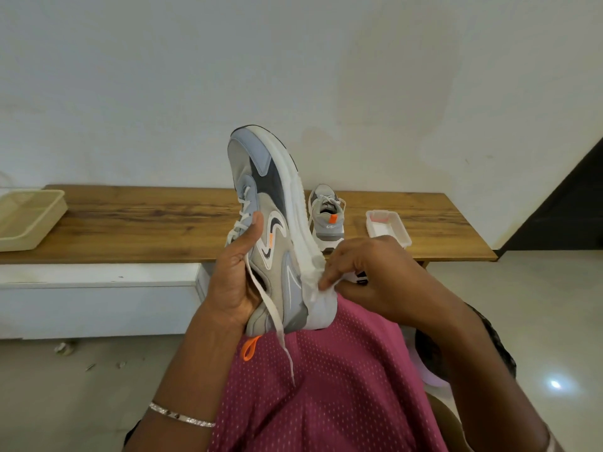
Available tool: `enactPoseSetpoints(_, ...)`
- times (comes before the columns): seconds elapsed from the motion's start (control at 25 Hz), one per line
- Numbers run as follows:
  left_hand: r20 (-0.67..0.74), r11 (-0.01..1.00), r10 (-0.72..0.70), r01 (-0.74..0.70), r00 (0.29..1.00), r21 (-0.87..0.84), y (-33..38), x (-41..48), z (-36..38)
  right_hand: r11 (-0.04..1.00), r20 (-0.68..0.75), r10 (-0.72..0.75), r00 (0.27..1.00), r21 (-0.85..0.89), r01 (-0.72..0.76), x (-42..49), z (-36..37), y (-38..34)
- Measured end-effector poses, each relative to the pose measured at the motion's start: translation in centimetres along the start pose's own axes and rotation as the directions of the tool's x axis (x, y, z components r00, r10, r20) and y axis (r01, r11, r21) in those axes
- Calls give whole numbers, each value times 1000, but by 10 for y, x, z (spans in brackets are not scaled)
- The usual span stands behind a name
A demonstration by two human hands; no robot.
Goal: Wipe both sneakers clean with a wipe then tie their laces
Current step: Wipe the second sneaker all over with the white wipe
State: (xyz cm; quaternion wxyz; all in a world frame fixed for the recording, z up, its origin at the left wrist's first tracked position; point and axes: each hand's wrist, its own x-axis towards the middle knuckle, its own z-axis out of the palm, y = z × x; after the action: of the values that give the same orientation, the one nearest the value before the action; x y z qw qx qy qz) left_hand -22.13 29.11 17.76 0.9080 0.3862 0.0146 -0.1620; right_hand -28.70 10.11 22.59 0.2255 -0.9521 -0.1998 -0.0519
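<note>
My left hand [233, 277] grips a grey, blue and white sneaker [270, 203] by its upper, toe pointing up, heel resting on my lap. Its white laces [277, 318] hang loose over my pink garment. My right hand [368, 272] presses a crumpled white wipe [315, 282] against the white sole near the heel. The second sneaker [326, 210] stands on the wooden bench [146, 220] behind, heel toward me, with an orange tab.
A white wipe pack [388, 228] lies on the bench right of the second sneaker. A beige plastic basket [27, 220] sits at the bench's left end. A white wall rises behind; tiled floor spreads to the right, and small debris lies on the floor at left.
</note>
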Motion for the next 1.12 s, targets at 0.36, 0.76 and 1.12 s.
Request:
enactPoseSetpoints(0.36, 37, 1000, 14, -14, 999, -7, -6, 4, -2, 1000, -356, -22, 934, -6, 21, 26, 23, -2)
enactPoseSetpoints(0.76, 70, 998, -64, 66, 995, -21, -5, 8, 2, 992, -323, 33, 946, 128, 9, -2, 39, -15)
enactPoseSetpoints(1.12, -63, 988, -119, 124, 991, 93, -12, 8, 4, 996, -321, -81, 944, 0, 85, 14, 58, -34)
